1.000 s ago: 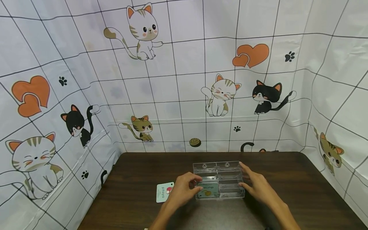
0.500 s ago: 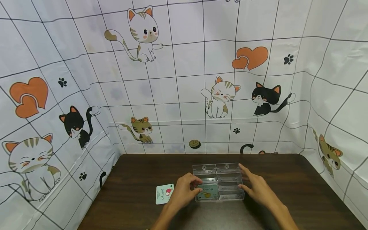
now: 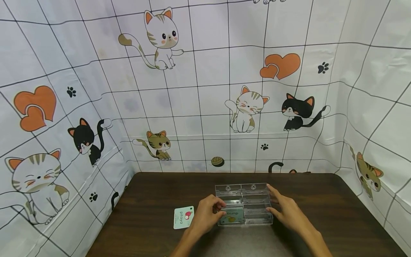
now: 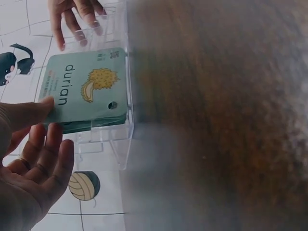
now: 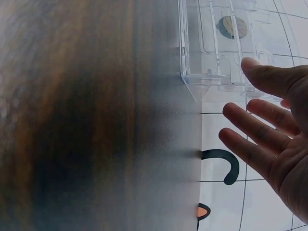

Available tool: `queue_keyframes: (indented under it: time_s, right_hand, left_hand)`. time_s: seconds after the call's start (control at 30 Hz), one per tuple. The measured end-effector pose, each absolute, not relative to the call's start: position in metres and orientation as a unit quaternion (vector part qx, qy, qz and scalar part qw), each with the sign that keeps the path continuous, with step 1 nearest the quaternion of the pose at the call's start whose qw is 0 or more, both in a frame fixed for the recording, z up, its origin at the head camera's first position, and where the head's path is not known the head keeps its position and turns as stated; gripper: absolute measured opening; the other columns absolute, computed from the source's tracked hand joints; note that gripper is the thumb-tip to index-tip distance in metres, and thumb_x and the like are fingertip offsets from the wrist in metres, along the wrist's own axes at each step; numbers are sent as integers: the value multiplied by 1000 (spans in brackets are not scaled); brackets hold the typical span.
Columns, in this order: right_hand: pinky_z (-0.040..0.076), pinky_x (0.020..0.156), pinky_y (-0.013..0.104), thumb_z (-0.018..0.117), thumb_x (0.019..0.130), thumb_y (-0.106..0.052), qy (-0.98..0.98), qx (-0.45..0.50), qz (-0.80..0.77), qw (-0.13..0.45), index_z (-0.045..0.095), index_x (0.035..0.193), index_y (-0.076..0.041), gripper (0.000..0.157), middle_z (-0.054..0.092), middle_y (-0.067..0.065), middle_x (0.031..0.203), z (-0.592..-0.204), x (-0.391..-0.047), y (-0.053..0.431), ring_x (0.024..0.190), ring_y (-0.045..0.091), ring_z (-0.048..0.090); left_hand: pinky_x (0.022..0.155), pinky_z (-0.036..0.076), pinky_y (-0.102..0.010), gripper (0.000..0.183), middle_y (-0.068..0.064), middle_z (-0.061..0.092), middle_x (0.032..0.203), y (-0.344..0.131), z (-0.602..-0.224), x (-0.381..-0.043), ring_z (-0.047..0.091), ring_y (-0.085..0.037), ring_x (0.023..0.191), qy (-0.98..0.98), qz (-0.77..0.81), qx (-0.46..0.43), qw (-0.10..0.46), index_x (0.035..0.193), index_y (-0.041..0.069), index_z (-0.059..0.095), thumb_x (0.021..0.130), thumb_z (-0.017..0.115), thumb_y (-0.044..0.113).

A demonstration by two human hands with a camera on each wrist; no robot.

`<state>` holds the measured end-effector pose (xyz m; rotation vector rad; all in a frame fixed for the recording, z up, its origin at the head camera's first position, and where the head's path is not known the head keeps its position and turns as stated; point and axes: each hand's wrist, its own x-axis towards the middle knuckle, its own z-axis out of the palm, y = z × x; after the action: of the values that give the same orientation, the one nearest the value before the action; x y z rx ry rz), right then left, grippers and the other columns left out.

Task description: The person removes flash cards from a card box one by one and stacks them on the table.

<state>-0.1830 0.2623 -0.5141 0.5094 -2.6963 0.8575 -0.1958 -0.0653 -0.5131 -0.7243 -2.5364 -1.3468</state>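
Note:
A transparent tiered card holder [image 3: 257, 200] with two columns stands on the table. A small stack of green cards, a durian card [image 4: 86, 84] foremost, sits in its front left pocket. My left hand [image 3: 206, 214] is at the holder's left side and pinches the stack's edge, thumb on the durian card's face, curled fingers behind. My right hand [image 3: 287, 208] is at the holder's right side, thumb by the lower tier and forefinger at the far corner. Its fingers [image 5: 255, 130] are fairly straight. Left of the left hand a pitaya card [image 3: 183, 217] lies flat.
The dark wooden table [image 3: 154, 192] ends at a white grid-patterned cloth [image 3: 208, 100] with printed cats, which hangs behind it and at both sides. The holder's right column shows no cards.
The head view has tilted slightly, so everything sits a little lower in it. Both hands, the holder and the cards keep nearly the same places.

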Motion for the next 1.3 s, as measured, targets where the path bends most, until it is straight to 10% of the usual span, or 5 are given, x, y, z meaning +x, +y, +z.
queue_keyframes:
  time_s: [1.3]
  right_hand:
    - [65, 85, 48, 86, 87, -2, -923, 200, 297, 142, 40, 160, 3, 87, 67, 33, 138, -518, -185, 265, 106, 44, 77]
  left_hand:
    - [76, 60, -23, 9, -3, 77, 99, -69, -510, -197, 69, -6, 88, -846, -467, -231, 110, 106, 13, 77, 99, 76, 7]
